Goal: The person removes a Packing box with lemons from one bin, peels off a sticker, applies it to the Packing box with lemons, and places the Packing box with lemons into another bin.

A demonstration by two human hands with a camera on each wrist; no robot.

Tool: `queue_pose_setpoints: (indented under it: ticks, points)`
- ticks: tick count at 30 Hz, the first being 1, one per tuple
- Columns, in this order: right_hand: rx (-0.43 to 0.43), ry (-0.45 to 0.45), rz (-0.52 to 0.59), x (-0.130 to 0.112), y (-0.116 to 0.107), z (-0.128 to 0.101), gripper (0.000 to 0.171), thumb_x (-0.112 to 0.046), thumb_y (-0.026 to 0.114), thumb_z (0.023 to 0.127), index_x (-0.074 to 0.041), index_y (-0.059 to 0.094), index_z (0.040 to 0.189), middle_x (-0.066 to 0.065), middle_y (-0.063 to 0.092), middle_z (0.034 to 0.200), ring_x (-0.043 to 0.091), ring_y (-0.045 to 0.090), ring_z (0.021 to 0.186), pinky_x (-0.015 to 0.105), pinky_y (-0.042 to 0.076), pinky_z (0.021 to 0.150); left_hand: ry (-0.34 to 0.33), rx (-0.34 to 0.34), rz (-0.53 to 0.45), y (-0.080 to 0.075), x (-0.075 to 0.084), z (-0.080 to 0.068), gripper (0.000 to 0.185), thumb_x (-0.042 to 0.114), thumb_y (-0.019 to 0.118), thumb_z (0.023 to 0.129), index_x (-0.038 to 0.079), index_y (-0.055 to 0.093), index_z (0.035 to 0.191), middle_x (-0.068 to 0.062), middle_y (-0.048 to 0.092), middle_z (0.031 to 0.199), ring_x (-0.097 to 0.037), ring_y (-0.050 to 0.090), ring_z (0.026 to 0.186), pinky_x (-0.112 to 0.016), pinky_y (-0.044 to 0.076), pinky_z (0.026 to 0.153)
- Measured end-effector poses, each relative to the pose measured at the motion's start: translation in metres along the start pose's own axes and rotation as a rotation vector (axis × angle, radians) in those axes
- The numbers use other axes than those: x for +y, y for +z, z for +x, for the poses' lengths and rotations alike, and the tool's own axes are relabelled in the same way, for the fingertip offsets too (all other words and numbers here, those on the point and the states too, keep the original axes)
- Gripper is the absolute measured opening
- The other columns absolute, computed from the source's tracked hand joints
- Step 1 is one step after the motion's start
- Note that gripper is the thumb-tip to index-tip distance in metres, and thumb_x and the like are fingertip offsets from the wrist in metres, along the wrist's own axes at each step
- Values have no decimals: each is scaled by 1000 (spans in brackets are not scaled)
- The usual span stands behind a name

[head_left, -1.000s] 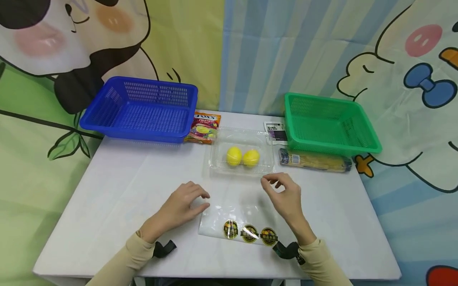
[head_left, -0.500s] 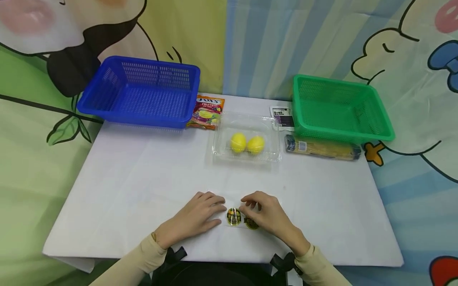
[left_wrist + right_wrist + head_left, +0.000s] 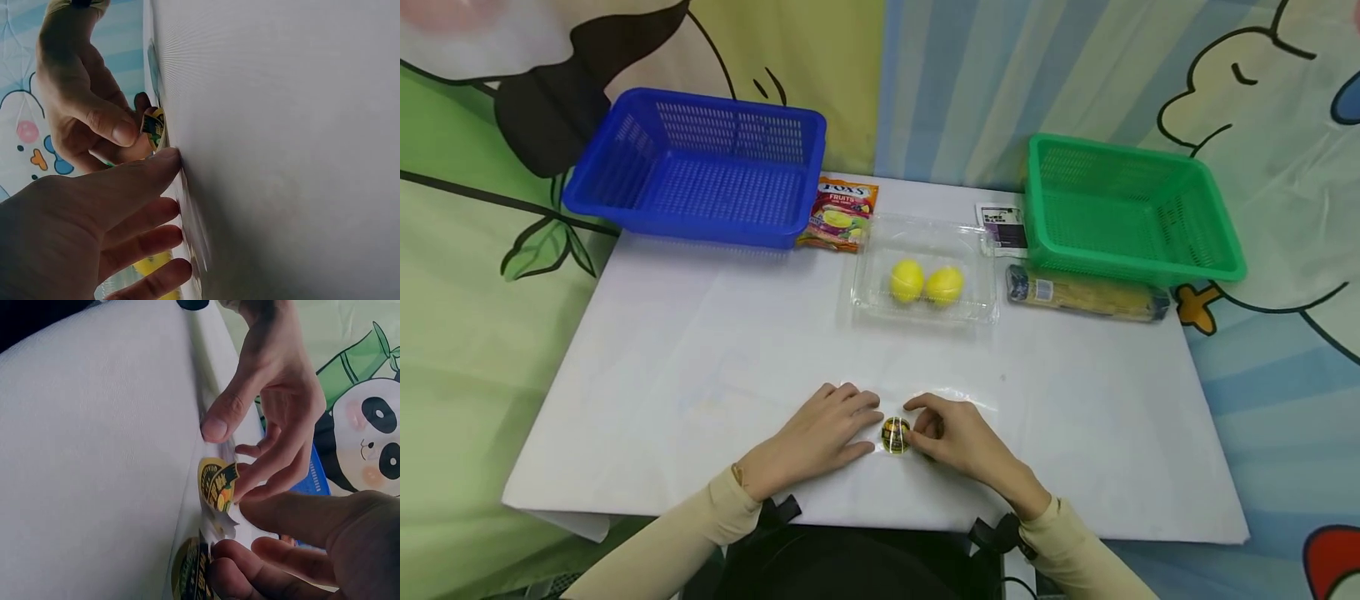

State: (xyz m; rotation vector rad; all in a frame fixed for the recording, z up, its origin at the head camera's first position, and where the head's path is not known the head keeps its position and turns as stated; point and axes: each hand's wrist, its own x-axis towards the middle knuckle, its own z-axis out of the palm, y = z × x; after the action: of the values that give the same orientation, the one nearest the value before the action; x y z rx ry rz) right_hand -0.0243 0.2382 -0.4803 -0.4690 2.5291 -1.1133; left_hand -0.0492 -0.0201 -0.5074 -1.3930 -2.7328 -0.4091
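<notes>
Both hands now closer on crinkled clear sticker sheet (image 3: 897, 435).

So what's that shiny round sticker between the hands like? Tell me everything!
The sticker is round and glossy, with a gold rim, a dark middle and small green and orange marks. It sits on a clear plastic sheet lying at the near edge of the white table. One edge is lifted, so it curls up. The right hand pinches it, and the left hand presses the sheet down beside it. A second sticker shows partly in the right wrist view.
</notes>
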Motion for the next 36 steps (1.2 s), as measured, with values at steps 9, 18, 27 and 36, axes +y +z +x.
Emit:
queue_pose_setpoints:
  ticks: [9,18,27,36]
  points:
    - [-23,-2,22,-3,5,5,31,-8,78,92,-6,71,122,-3,72,83,3,62,67,21,52,61,-20,-48,20,-5,1,-1,42,46,80,91,18,76,123,1,67,132,-20,62,113,-39,50,88]
    - [-18,25,27,-4,8,5,30,-5,77,92,-6,71,121,-4,72,83,5,63,68,22,52,61,-7,-36,-6,-5,1,-2,43,45,80,91,16,76,123,0,68,131,-20,62,113,-39,51,89]
    - [-19,60,49,-8,3,2,30,-6,78,91,-7,72,121,-3,73,83,7,64,69,22,53,61,2,-19,-8,-2,3,0,43,44,80,91,17,75,123,1,67,131,-20,62,113,-39,52,88]
    - [-7,86,73,-12,2,1,29,-5,78,90,-7,73,119,-4,73,83,8,64,68,22,53,61,4,-8,-14,-1,4,-1,41,42,81,91,17,75,123,0,67,130,-20,62,112,-39,51,88]
